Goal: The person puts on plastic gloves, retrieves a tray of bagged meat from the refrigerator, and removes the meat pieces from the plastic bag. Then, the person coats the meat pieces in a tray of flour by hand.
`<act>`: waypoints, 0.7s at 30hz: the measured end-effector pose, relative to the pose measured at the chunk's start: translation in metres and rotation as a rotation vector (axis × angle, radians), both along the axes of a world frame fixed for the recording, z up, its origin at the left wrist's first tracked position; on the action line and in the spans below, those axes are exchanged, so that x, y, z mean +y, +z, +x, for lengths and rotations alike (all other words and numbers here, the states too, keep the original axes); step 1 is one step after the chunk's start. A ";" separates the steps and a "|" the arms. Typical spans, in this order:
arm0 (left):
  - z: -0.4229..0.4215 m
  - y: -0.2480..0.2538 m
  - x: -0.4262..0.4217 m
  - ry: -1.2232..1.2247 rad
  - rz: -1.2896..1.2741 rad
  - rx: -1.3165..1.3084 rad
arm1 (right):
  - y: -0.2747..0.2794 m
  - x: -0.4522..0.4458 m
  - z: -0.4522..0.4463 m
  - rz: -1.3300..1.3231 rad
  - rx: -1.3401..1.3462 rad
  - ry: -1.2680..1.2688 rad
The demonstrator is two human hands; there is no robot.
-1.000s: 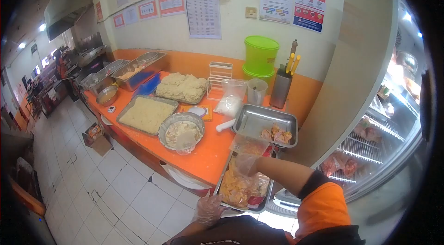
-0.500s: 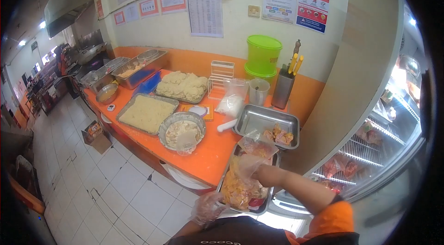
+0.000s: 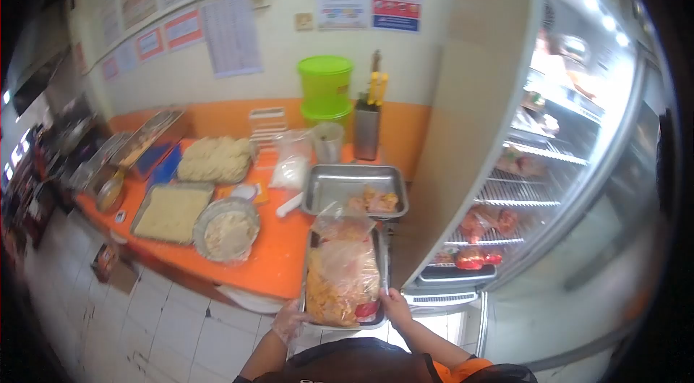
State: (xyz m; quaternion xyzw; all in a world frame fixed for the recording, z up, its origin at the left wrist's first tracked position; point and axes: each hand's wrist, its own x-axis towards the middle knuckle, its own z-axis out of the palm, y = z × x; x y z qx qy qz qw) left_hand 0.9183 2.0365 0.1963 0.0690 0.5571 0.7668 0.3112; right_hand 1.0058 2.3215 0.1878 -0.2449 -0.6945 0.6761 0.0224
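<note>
A metal tray (image 3: 384, 267) holds yellow marinated meat pieces (image 3: 327, 289) and plastic bags of meat (image 3: 358, 256). My left hand (image 3: 290, 320), in a clear plastic glove, grips the tray's near left corner. On the right edge of the same tray my right hand (image 3: 396, 307) is closed; whether it wears a glove is hard to tell. Behind it stands a second metal tray (image 3: 329, 191) with a few meat pieces (image 3: 374, 200) at its right end.
The orange table (image 3: 282, 253) bears a bowl of flour-coated pieces (image 3: 226, 230), trays of pale food (image 3: 172, 215), a white-filled bag (image 3: 290, 166), green tubs (image 3: 324, 83) and a knife block (image 3: 366, 131). An open lit fridge (image 3: 520, 195) with meat on racks stands right.
My right hand has come out of the tray's contents to its right edge. The view has turned right, showing more of the fridge. My left hand stays by the near left corner.
</note>
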 end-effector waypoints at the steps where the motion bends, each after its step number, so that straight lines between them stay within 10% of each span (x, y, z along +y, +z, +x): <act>1: 0.000 0.000 -0.001 -0.007 -0.083 0.061 | 0.005 -0.005 0.002 -0.036 0.047 -0.035; 6: 0.000 -0.047 -0.032 -0.099 -0.234 0.467 | 0.050 -0.028 0.052 0.182 -0.019 -0.018; 11: 0.041 0.122 -0.002 -0.309 -0.022 0.015 | 0.071 -0.032 0.092 -0.183 0.169 -0.177; 21: 0.051 0.191 0.152 -0.700 0.364 -0.236 | 0.154 0.040 0.189 -0.369 0.662 -0.590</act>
